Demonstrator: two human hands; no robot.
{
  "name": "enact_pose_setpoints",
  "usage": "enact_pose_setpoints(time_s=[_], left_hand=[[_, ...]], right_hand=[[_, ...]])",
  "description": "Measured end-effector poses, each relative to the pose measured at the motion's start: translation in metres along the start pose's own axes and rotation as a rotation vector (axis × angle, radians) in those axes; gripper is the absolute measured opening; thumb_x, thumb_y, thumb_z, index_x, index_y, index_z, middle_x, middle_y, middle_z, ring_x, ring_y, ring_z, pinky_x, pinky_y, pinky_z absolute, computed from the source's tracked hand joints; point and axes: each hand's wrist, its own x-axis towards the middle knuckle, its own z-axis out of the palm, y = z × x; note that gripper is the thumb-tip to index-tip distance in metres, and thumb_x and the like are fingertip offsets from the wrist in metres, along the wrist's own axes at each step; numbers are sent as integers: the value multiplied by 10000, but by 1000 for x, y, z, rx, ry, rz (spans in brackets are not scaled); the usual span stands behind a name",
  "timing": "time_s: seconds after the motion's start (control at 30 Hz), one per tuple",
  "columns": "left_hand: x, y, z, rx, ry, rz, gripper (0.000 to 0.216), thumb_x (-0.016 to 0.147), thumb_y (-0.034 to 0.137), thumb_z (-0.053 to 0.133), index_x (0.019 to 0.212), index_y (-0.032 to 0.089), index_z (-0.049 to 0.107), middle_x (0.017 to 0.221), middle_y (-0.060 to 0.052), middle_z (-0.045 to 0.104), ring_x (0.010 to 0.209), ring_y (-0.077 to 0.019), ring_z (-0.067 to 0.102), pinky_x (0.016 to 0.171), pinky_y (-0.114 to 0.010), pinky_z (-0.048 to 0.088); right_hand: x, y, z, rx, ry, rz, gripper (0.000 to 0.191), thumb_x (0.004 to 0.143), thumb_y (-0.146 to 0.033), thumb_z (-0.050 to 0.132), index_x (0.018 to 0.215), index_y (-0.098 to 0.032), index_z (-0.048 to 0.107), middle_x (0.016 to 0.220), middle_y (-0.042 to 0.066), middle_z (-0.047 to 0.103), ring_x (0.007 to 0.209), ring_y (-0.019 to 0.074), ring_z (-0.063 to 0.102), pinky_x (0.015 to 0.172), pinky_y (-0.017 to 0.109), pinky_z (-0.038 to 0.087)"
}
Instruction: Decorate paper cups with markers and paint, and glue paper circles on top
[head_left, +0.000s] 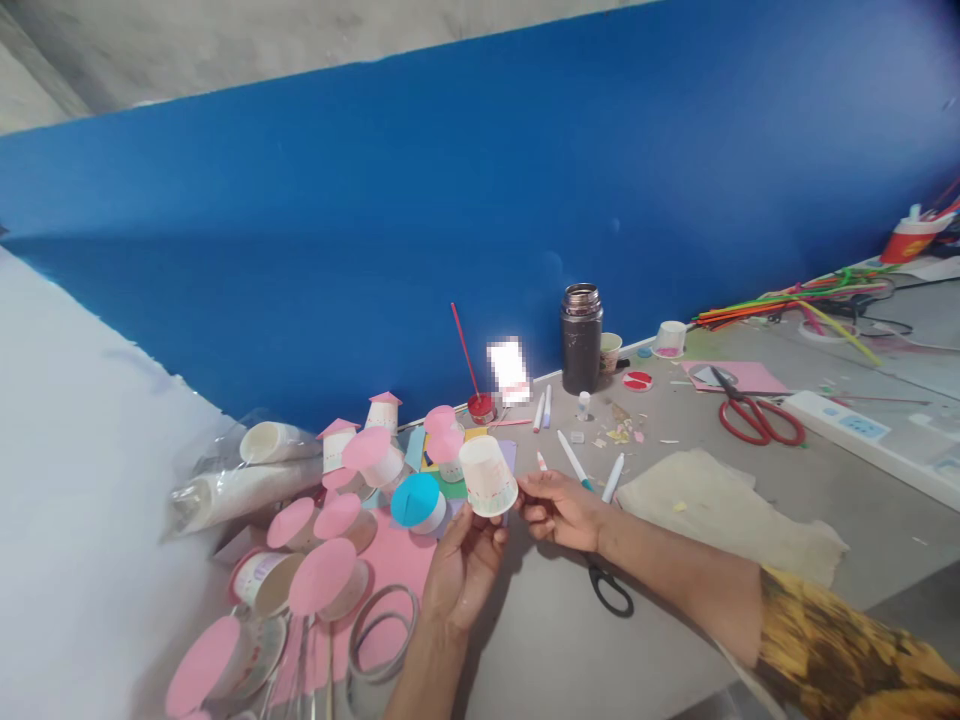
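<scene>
A white paper cup with a small printed pattern is held upside down, slightly tilted, above the table. My left hand is closed around its rim from below, thumb and fingertips on the edge. At the cup's right side, my right hand is closed, with thumb and forefinger pinching at the rim. Left of the cup stand several paper cups with round pink paper discs and one with a blue disc. Two cups at the back wear pink cone tops. Black-handled scissors lie partly hidden under my right forearm.
Markers, a dark flask, and a red pot with a stick stand towards the blue wall. On the right are red-handled scissors, a white power strip and a crumpled cloth-like sheet. Grey tape rings lie front left.
</scene>
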Motion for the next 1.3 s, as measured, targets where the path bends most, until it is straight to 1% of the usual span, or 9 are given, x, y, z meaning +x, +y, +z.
enact_pose_setpoints(time_s=[0.13,0.2,0.37,0.63,0.73,0.93,1.07,1.2,1.3], left_hand=[[-1,1,5,-4,42,-59,113,952,85,607,916,101,713,761,-63,716,598,-139,646,501,-243,557],[-2,1,7,-9,69,-61,123,958,81,596,917,109,709,785,-70,730,599,-135,654,504,-236,565],[-4,-2,6,17,60,-30,98,893,80,711,983,117,724,868,-89,754,722,-169,719,615,-259,622],[-7,-3,4,66,-26,37,236,769,208,888,927,140,727,937,-63,751,814,-183,719,609,-269,608],[-11,1,5,78,-28,34,242,768,218,890,908,130,713,882,-57,734,743,-150,690,588,-242,581],[-24,8,-18,323,128,-75,173,805,170,824,806,110,662,686,-26,643,593,-99,620,494,-168,481],[-25,5,-31,483,172,-122,197,781,182,810,705,98,649,550,-26,603,429,-78,510,385,-155,349],[-33,4,-33,658,243,-11,141,752,196,794,742,99,692,558,-48,653,371,-86,498,367,-174,277],[-51,18,-30,792,319,129,117,727,179,779,823,139,725,615,-21,683,370,-103,505,378,-212,262]], right_hand=[[0,-1,-2,5,-4,3,425,663,-358,974,757,-130,629,650,-45,536,504,14,335,452,140,204],[0,-1,-3,2,-11,6,424,656,-346,979,753,-125,630,660,-37,544,501,11,330,450,139,206],[2,3,-4,6,-11,-28,423,664,-367,975,757,-144,628,700,-31,579,500,9,326,442,129,212],[-1,8,0,-65,21,-50,476,624,-443,988,758,-145,641,724,-26,607,493,2,327,434,128,245],[-2,7,-2,-135,49,-55,479,610,-468,983,758,-143,663,739,3,645,489,11,344,423,141,245],[4,-8,-18,-281,201,-173,356,676,-413,926,832,-163,726,753,27,686,488,43,394,394,167,232],[6,-12,-22,-366,256,-215,328,674,-408,909,801,-166,728,744,27,684,489,53,406,389,183,246],[4,-10,-19,-460,282,-240,394,653,-473,912,792,-154,728,737,31,689,488,53,424,395,182,258],[3,-9,-18,-525,311,-267,439,641,-510,912,803,-147,727,745,32,698,489,50,433,404,180,269]])
